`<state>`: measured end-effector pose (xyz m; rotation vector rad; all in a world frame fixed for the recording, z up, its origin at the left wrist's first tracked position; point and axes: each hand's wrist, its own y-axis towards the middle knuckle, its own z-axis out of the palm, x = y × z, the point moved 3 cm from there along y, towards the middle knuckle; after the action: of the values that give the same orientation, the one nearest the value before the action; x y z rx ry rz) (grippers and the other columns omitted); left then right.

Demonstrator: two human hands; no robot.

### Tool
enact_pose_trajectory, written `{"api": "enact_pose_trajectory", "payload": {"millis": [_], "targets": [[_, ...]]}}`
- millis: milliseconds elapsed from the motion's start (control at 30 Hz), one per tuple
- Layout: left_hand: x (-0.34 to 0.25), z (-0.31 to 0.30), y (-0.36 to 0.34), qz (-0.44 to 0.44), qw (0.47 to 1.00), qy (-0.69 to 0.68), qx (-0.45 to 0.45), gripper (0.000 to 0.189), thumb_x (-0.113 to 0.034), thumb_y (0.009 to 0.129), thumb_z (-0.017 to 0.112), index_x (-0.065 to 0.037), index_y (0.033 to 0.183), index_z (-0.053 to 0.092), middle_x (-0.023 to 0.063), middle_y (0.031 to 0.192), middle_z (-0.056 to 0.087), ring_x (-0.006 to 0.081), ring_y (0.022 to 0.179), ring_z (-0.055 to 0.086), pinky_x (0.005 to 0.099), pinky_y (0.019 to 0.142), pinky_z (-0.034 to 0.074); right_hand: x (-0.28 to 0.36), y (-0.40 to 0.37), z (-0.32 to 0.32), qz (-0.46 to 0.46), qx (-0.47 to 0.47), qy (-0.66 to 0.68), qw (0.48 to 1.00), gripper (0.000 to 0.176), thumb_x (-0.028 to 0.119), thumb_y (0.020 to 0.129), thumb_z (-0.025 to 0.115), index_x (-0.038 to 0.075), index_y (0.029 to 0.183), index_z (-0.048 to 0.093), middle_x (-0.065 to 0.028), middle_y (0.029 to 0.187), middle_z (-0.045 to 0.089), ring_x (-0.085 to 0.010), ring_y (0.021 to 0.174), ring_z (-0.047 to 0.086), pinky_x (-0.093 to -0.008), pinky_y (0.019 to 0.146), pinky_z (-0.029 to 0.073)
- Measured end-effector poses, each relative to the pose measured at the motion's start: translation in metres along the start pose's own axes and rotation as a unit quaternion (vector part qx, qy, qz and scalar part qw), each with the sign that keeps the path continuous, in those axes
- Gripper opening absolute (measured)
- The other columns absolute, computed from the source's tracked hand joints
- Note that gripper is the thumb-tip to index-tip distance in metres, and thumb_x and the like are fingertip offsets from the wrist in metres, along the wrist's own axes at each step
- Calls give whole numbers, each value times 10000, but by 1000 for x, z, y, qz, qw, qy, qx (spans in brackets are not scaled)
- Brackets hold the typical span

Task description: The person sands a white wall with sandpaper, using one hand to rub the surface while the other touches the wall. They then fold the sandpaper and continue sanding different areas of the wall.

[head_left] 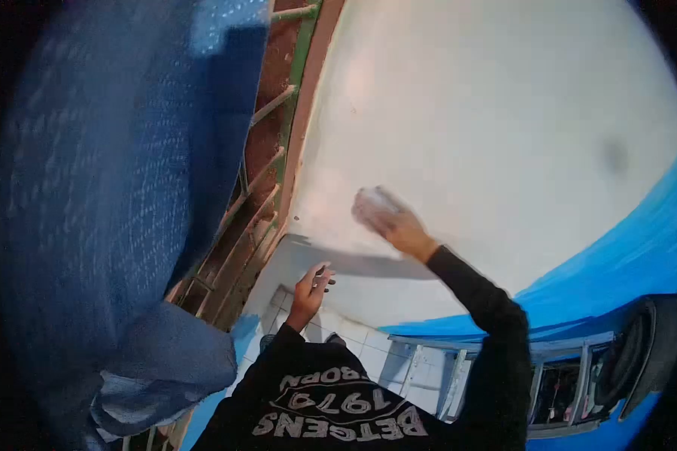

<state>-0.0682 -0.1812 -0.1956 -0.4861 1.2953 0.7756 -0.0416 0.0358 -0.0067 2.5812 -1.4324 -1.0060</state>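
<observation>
Facing white wall (504, 113), right fingers (364, 207) blurred before it, grip unclear, left fingers (324, 275) parted.

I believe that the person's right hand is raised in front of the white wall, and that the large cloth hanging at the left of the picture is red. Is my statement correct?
Not entirely: the large cloth is blue, not red, as the head view shows. The person's right hand is indeed raised in front of the white wall.
</observation>
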Motion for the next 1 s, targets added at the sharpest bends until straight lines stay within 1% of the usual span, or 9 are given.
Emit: {"api": "enact_pose_trajectory", "payload": {"millis": [100, 167, 233, 433, 567, 733, 867, 933, 1000], "targets": [[3, -1, -11, -27, 1000, -4, -12, 370, -237, 1064, 541, -34, 1374, 550, 122, 1156, 697, 192, 1006, 691, 317, 824, 552, 20, 6, 17, -26, 31, -43, 998, 386, 114, 869, 612, 40, 1244, 664, -99, 1291, 660, -226, 1269, 598, -484, 1224, 364], [-6, -1, -9, -41, 999, -7, -7, 388, -255, 1073, 520, -27, 1386, 542, 119, 1177, 681, 194, 1028, 676, 323, 848, 544, -4, -4, 2, -29, 42, 21, 998, 401, 115, 870, 600, 65, 1263, 665, -68, 1324, 652, -180, 1283, 584, -499, 1234, 347], [-11, -3, -10, -54, 998, 11, -21, 342, -258, 1067, 537, -41, 1327, 585, 110, 1133, 715, 182, 998, 697, 320, 809, 553, -31, -8, -36, -73, 79, -79, 991, 449, 130, 872, 630, 88, 1319, 632, -27, 1373, 636, -134, 1245, 607, -532, 1232, 341], [1, -21, -27, -78, 997, 12, -21, 327, -261, 1068, 521, -39, 1297, 597, 83, 1153, 715, 181, 1043, 680, 335, 847, 545, -12, 4, -16, -23, 13, -78, 997, 498, 121, 853, 620, 85, 1349, 602, -41, 1410, 612, -174, 1282, 587, -489, 1228, 361], [1, -22, -19, -96, 995, 22, -35, 318, -256, 1064, 528, -37, 1281, 603, 74, 1152, 715, 180, 1041, 678, 334, 845, 542, 4, 2, 2, 38, 50, -41, 997, 521, 115, 854, 620, 87, 1373, 583, -51, 1476, 556, -196, 1354, 527, -466, 1241, 338], [-4, -11, -17, -90, 995, 53, -1, 317, -268, 1067, 526, -32, 1250, 630, 76, 1148, 716, 171, 1026, 681, 321, 827, 539, -15, -43, -43, -10, 83, -59, 995, 503, 126, 886, 590, 80, 1387, 579, -49, 1481, 545, -209, 1375, 503, -460, 1253, 315], [27, -13, -23, -113, 993, -10, 14, 341, -293, 1068, 530, -30, 1257, 638, 80, 1122, 722, 166, 1020, 682, 310, 830, 530, -7, -6, -10, -13, 43, -37, 998, 501, 113, 890, 609, 73, 1388, 575, -54, 1464, 557, -199, 1371, 505, -462, 1254, 312], [21, -11, -20, -109, 994, 8, 16, 342, -296, 1068, 531, -31, 1257, 638, 80, 1117, 723, 165, 1019, 682, 308, 826, 529, 3, 9, 12, -15, 88, -70, 993, 489, 121, 909, 605, 79, 1394, 570, -62, 1452, 566, -199, 1386, 493, -465, 1251, 313], [11, -7, -13, -99, 995, 26, 17, 343, -298, 1068, 531, -33, 1258, 638, 80, 1111, 725, 164, 1019, 681, 306, 821, 528, 2, -1, -8, 9, 82, -39, 996, 493, 120, 911, 599, 82, 1402, 565, -66, 1448, 569, -203, 1394, 488, -467, 1242, 324]]}}
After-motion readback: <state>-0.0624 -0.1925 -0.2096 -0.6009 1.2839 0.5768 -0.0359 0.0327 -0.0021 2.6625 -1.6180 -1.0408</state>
